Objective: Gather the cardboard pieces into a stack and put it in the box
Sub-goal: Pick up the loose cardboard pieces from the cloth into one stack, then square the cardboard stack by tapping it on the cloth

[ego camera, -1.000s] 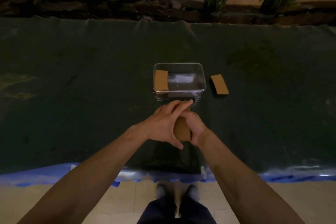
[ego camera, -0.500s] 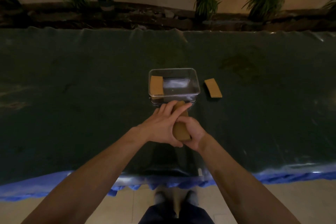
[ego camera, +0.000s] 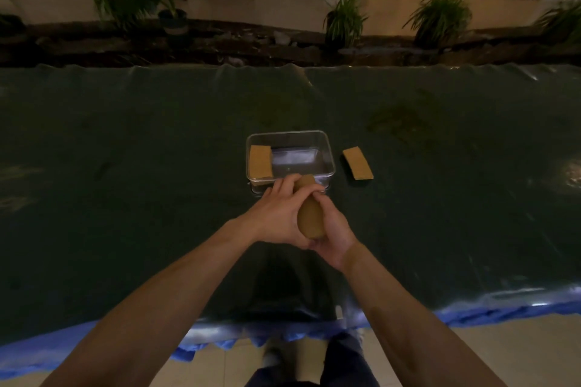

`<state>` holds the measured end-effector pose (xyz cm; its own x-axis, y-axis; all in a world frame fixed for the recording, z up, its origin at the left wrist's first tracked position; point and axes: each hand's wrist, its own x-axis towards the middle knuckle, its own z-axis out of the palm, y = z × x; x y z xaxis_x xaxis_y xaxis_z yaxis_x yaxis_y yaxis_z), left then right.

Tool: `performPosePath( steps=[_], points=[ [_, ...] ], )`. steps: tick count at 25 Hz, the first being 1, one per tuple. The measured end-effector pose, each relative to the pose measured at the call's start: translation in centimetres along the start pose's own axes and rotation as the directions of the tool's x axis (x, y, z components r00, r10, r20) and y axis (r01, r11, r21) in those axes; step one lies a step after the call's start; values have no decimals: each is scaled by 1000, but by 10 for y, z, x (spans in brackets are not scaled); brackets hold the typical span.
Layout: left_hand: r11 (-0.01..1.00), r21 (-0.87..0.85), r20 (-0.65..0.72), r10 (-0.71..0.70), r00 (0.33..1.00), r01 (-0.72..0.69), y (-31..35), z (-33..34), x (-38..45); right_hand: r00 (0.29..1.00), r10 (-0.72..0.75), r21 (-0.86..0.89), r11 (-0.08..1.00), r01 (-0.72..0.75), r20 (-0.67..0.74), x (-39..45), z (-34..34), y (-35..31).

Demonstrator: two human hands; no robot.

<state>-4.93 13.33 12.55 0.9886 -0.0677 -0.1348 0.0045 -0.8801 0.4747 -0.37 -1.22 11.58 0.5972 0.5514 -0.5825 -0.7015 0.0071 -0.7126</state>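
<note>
A brown cardboard stack is gripped between my two hands just in front of the clear plastic box. My left hand wraps its left side with fingers over the top end, and my right hand clasps its right side and bottom. A cardboard piece lies inside the box at its left end. Another cardboard piece lies flat on the dark cloth to the right of the box.
The table is covered with a dark green cloth with a blue edge at the front. Potted plants and a dark rock border stand behind the table's far edge. My legs show below the front edge.
My left hand's fingers have slid off the face of the stack, so more cardboard shows. Both hands and the stack stay in front of the box. The camera tilted up slightly.
</note>
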Motion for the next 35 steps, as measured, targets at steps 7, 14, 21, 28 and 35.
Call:
performPosePath(
  steps=[7,14,21,28,35],
  points=[
    [999,34,23,-22,1000,21,5,-5,37,999,-30,-28,999,29,-29,17,-12,-25],
    [682,-712,42,-196,980,167,32,-7,94,996,-92,8,996,92,-17,40,-64,-88],
    [-31,-977,199,-488,850,210,85,15,178,995,-56,-64,996,61,81,67,-127,-159],
    [-144,-963,267,-611,745,227,103,20,243,994,-107,-331,938,104,8,105,-177,-196],
    [-139,-948,292,-742,604,288,83,39,269,980,-148,-485,872,68,-129,151,-207,-196]
  ],
)
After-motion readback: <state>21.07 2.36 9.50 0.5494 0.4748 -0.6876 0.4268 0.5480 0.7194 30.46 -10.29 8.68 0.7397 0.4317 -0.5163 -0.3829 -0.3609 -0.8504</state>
